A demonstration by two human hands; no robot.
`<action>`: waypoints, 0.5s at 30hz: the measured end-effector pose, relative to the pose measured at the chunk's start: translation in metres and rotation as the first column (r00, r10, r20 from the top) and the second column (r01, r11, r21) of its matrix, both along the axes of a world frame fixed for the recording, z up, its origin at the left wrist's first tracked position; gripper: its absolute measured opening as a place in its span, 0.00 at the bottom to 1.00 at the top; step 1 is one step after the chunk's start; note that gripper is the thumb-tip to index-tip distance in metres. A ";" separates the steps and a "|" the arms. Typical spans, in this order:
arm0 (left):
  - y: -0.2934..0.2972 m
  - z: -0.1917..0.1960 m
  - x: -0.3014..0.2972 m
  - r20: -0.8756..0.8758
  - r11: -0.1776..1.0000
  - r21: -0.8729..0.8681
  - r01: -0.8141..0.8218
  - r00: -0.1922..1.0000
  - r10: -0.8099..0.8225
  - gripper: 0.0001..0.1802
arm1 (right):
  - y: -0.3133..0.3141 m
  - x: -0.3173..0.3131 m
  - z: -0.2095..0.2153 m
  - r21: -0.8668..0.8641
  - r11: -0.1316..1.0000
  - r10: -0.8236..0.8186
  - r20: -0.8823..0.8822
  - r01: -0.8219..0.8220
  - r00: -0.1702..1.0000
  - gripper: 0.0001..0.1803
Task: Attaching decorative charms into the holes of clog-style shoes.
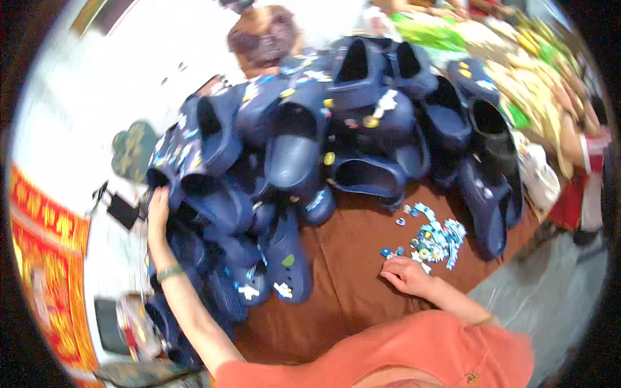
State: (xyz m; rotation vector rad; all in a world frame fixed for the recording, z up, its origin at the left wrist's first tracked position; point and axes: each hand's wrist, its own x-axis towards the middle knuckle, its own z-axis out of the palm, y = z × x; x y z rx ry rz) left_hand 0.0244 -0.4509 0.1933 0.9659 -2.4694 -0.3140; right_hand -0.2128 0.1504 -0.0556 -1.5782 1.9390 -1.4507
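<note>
Navy-blue clogs are heaped high in front of me, many with small decorative charms on their uppers. My left arm, with a bangle at the wrist, stretches out to the left side of the heap. There my left hand has its fingers closed at the rim of a clog; the fingertips are blurred. My right hand rests low over the cloth with its fingers curled together, and whatever they hold, if anything, is hidden. Right beside it lies a loose pile of blue, white and pale-green charms.
A brown cloth covers the table, whose edge slants down at the right. Across the heap sits a person in a dark patterned top. Pale and green goods fill the far right, near another person's arm. Red-and-gold banners hang at left.
</note>
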 end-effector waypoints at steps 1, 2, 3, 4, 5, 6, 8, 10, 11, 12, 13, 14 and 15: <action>-0.008 -0.002 0.013 0.103 0.984 -0.110 -0.140 0.983 0.151 0.28 | 0.001 -0.001 0.000 -0.012 0.999 -0.047 0.025 0.047 0.999 0.06; 0.001 -0.011 -0.013 0.064 0.994 -0.047 -0.100 0.993 0.103 0.26 | 0.003 -0.003 0.002 0.004 0.999 -0.043 -0.024 0.043 0.999 0.07; 0.019 -0.007 -0.032 0.025 0.997 0.006 -0.077 0.997 0.076 0.25 | 0.008 -0.008 0.001 0.010 1.000 -0.020 -0.071 0.021 0.997 0.07; 0.030 -0.002 -0.041 -0.039 0.997 0.058 -0.043 0.998 0.045 0.25 | 0.010 -0.008 -0.005 -0.016 0.999 -0.031 -0.108 0.029 0.994 0.08; 0.036 -0.001 -0.042 -0.103 0.994 0.108 -0.018 0.994 0.029 0.26 | 0.012 -0.007 -0.005 -0.017 0.998 -0.060 -0.094 0.059 0.994 0.08; 0.025 0.005 -0.024 -0.056 0.987 0.126 -0.098 0.993 0.105 0.26 | 0.011 -0.006 -0.003 -0.020 1.000 -0.025 -0.101 0.023 0.995 0.08; 0.026 0.002 -0.030 -0.123 0.972 0.183 -0.150 0.977 0.174 0.28 | 0.009 -0.002 -0.005 -0.024 1.000 -0.022 -0.130 0.019 0.991 0.08; 0.039 0.001 -0.038 -0.200 0.994 0.028 -0.108 0.973 0.111 0.31 | 0.007 0.000 -0.008 -0.068 0.997 -0.037 -0.139 0.028 0.990 0.09; 0.035 0.007 -0.024 -0.205 0.983 -0.103 -0.154 0.970 0.131 0.32 | 0.004 0.001 -0.006 -0.125 0.992 -0.012 -0.159 -0.008 0.987 0.09; 0.030 0.016 -0.009 -0.150 0.985 -0.017 -0.169 0.975 0.165 0.31 | 0.003 0.004 -0.004 -0.133 0.991 0.003 -0.156 -0.024 0.988 0.09; 0.061 0.028 -0.022 -0.148 0.985 -0.026 -0.171 0.975 0.166 0.31 | 0.004 0.004 -0.004 -0.141 0.990 0.004 -0.153 -0.026 0.988 0.09; 0.106 0.023 -0.070 -0.116 0.921 -0.194 -0.339 0.940 0.321 0.32 | 0.008 0.002 -0.006 -0.105 0.994 -0.032 -0.165 0.015 0.986 0.09; 0.137 0.029 -0.091 -0.124 0.776 -0.380 -0.503 0.859 0.496 0.33 | 0.010 0.002 -0.006 -0.093 0.995 -0.038 -0.175 0.022 0.984 0.09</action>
